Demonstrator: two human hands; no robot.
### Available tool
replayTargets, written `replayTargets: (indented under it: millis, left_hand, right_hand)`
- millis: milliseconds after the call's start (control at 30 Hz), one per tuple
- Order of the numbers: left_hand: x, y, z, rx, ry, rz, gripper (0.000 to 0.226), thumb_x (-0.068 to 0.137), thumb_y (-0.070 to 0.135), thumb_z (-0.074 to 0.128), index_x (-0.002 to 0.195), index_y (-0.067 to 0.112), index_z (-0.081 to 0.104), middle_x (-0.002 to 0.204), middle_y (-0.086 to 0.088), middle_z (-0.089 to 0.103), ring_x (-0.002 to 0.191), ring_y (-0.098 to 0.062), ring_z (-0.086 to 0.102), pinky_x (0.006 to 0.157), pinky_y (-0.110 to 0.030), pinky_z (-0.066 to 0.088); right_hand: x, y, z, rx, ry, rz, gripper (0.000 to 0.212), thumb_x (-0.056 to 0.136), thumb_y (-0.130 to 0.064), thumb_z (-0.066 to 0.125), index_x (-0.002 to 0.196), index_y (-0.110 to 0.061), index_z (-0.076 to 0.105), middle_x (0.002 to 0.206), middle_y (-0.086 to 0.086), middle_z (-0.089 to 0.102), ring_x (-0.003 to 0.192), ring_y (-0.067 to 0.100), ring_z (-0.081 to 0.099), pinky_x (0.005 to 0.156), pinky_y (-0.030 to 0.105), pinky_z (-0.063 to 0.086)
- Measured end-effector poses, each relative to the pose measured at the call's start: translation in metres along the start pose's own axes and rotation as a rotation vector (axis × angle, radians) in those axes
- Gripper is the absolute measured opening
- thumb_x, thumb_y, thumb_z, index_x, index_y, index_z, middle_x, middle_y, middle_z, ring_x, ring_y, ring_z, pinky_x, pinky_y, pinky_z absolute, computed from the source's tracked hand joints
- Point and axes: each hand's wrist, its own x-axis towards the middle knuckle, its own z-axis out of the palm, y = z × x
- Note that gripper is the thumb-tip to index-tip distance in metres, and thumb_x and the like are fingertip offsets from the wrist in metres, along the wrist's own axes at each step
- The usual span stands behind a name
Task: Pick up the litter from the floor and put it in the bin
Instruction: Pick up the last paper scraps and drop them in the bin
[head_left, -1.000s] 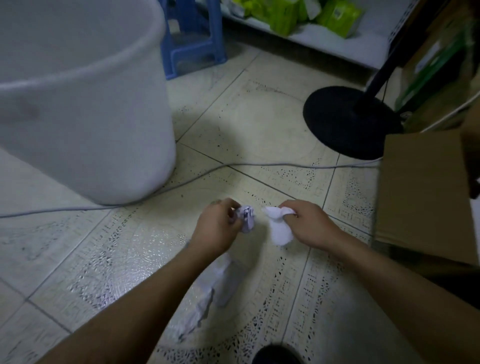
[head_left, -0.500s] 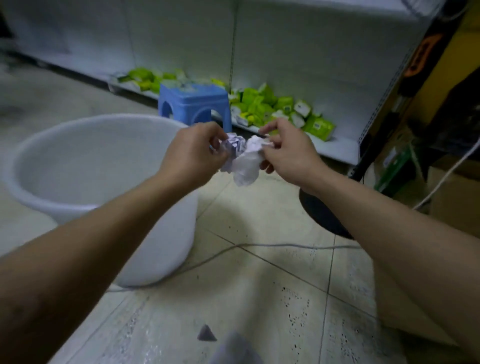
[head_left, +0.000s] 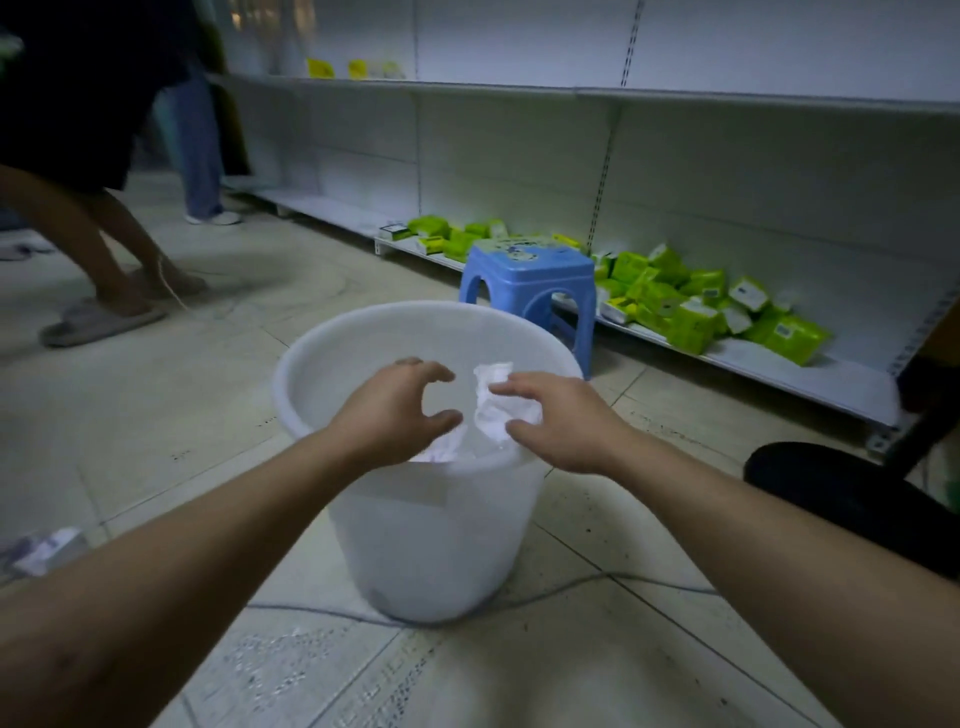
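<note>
A white plastic bin (head_left: 436, 540) stands on the tiled floor in front of me. Both my hands hover over its mouth. My left hand (head_left: 395, 415) has its fingers curled apart with nothing between them; a crumpled paper (head_left: 445, 448) is just below it, inside the rim. My right hand (head_left: 561, 421) is spread open, and a white crumpled paper (head_left: 496, 402) hangs loose in the air by its fingertips, above the bin. More paper litter (head_left: 47, 551) lies on the floor at the far left.
A blue stool (head_left: 535, 280) stands behind the bin, before a low shelf (head_left: 810, 382) with green packs (head_left: 691, 312). A black fan base (head_left: 852, 493) sits at right. A grey cable (head_left: 613, 584) runs round the bin's foot. Another person's legs (head_left: 98, 249) stand at left.
I have risen from the floor with a paper in each hand, carried them over the bin, and opened both hands; the papers are dropping into it.
</note>
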Motion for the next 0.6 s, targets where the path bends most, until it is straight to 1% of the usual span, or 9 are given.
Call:
replayTargets:
  millis: [33,100,200,267,367,433,467,533,600]
  left_hand:
    - [-0.004,0.004,0.000,0.010,-0.007,0.048,0.044,0.080,0.041,0.069,0.120,0.026,0.059,0.121,0.002,0.060,0.107,-0.016,0.055,0.084,-0.028,0.042]
    - [-0.014,0.018,0.000,0.016,0.004,0.155,0.038,0.081,0.040,0.067,0.116,0.028,0.060,0.117,0.003,0.060,0.104,-0.014,0.055,0.080,-0.025,0.039]
    - [-0.036,0.053,0.008,0.008,0.048,0.378,0.028,0.082,0.038,0.065,0.109,0.031,0.060,0.110,0.006,0.060,0.096,-0.011,0.053,0.074,-0.025,0.040]
    - [-0.054,0.076,0.024,0.004,-0.002,0.515,0.025,0.083,0.035,0.063,0.107,0.029,0.059,0.109,0.004,0.060,0.095,-0.014,0.053,0.071,-0.029,0.044]
    - [-0.080,0.094,0.062,0.041,-0.212,0.561,0.031,0.086,0.035,0.060,0.114,0.024,0.056,0.114,0.000,0.057,0.099,-0.020,0.055,0.076,-0.034,0.048]
    - [-0.098,0.097,0.095,0.119,-0.409,0.497,0.037,0.087,0.037,0.059,0.120,0.023,0.052,0.120,-0.001,0.055,0.105,-0.023,0.055,0.081,-0.035,0.048]
    - [-0.105,0.096,0.112,0.173,-0.505,0.463,0.039,0.087,0.039,0.060,0.121,0.023,0.051,0.122,-0.001,0.055,0.107,-0.023,0.055,0.082,-0.035,0.048]
    - [-0.121,0.093,0.146,0.265,-0.673,0.423,0.042,0.085,0.039,0.063,0.122,0.023,0.052,0.122,-0.002,0.057,0.106,-0.023,0.057,0.082,-0.034,0.048]
    - [-0.137,0.088,0.180,0.307,-0.806,0.381,0.046,0.084,0.039,0.065,0.124,0.021,0.052,0.122,-0.004,0.056,0.104,-0.023,0.057,0.079,-0.033,0.048]
  right_hand:
    - [-0.005,0.003,-0.002,-0.080,0.000,-0.031,0.049,0.085,-0.030,0.061,0.133,-0.037,0.053,0.147,-0.008,0.046,0.133,0.014,0.042,0.111,0.037,0.033]
    - [-0.015,0.007,-0.015,-0.157,0.024,-0.049,0.051,0.083,-0.036,0.064,0.133,-0.038,0.052,0.146,-0.008,0.046,0.134,0.015,0.041,0.113,0.042,0.031]
    - [-0.038,0.017,-0.038,-0.222,0.071,-0.134,0.055,0.079,-0.043,0.066,0.131,-0.033,0.053,0.139,-0.006,0.053,0.129,0.016,0.045,0.108,0.042,0.036]
    - [-0.068,0.030,-0.040,-0.225,0.072,-0.180,0.055,0.075,-0.046,0.065,0.126,-0.028,0.056,0.129,-0.002,0.058,0.121,0.019,0.050,0.102,0.042,0.042]
    - [-0.123,0.063,-0.013,-0.248,-0.029,-0.138,0.055,0.073,-0.044,0.067,0.123,-0.024,0.055,0.123,0.001,0.056,0.114,0.021,0.051,0.096,0.038,0.044]
    - [-0.160,0.092,0.016,-0.246,-0.135,-0.036,0.057,0.076,-0.046,0.068,0.127,-0.026,0.051,0.127,-0.002,0.050,0.114,0.017,0.049,0.094,0.030,0.042]
    - [-0.177,0.105,0.031,-0.233,-0.193,0.009,0.057,0.077,-0.047,0.068,0.128,-0.027,0.049,0.129,-0.004,0.047,0.113,0.016,0.049,0.089,0.027,0.041]
    - [-0.211,0.129,0.066,-0.232,-0.328,0.065,0.055,0.080,-0.048,0.066,0.129,-0.030,0.046,0.132,-0.007,0.043,0.108,0.015,0.052,0.080,0.025,0.041]
    - [-0.240,0.147,0.099,-0.223,-0.439,0.085,0.054,0.083,-0.047,0.063,0.131,-0.030,0.046,0.132,-0.006,0.045,0.106,0.017,0.056,0.077,0.026,0.040]
